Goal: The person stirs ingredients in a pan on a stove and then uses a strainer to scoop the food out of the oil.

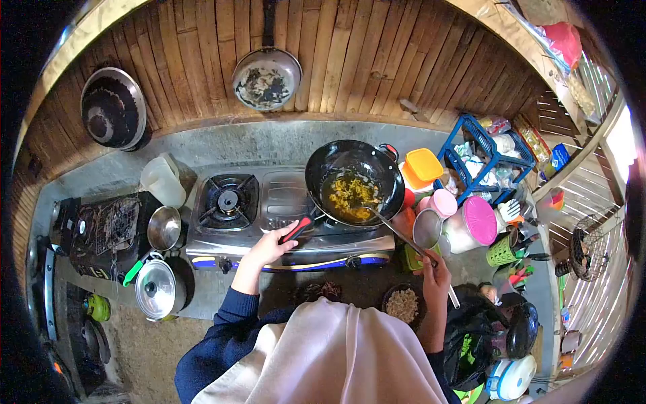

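Observation:
A black wok sits on the right burner of a two-burner gas stove. Yellow, chopped food lies in oil at its bottom. My left hand is closed around the wok's red and black handle. In my right hand is the long handle of a metal spatula. Its tip reaches into the food, so the head is partly hidden. Below the stove's right side, near my right wrist, stands a dark bowl of brown grainy food.
The left burner holds no pot. Farther left are a lidded pot, a small metal bowl and a sooty grill box. Plastic containers and a blue rack crowd the wok's right side. Pans hang behind.

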Demonstrator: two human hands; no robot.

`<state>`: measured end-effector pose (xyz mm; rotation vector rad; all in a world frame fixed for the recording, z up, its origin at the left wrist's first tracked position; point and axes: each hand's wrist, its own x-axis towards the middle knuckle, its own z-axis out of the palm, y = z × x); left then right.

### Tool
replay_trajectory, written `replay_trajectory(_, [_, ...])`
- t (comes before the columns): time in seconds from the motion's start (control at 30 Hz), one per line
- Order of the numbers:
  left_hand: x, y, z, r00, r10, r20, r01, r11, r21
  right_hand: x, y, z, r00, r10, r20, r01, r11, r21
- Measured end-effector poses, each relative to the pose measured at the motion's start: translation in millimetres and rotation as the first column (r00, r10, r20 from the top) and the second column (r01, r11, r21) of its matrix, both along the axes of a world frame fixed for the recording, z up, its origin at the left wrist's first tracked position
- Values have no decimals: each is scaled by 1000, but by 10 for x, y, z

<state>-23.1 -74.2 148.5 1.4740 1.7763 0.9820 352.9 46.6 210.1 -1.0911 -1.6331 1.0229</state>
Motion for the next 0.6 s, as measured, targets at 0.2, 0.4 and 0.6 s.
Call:
replay_trajectory(0.2, [-18,15,-44,999,-8,41,8,1000,3,71,-180,296,989,7,145,-5,1000,-17])
replay_trajectory(0.4, [18,4,29,1000,5,22,-5,1000,7,90,-249,436,989,2,150,3,999,-33])
replay_trajectory(0.6, [-31,26,-110,1000,-12,-5,12,998,63,107,-265,525,988,-36,150,43,998,-42])
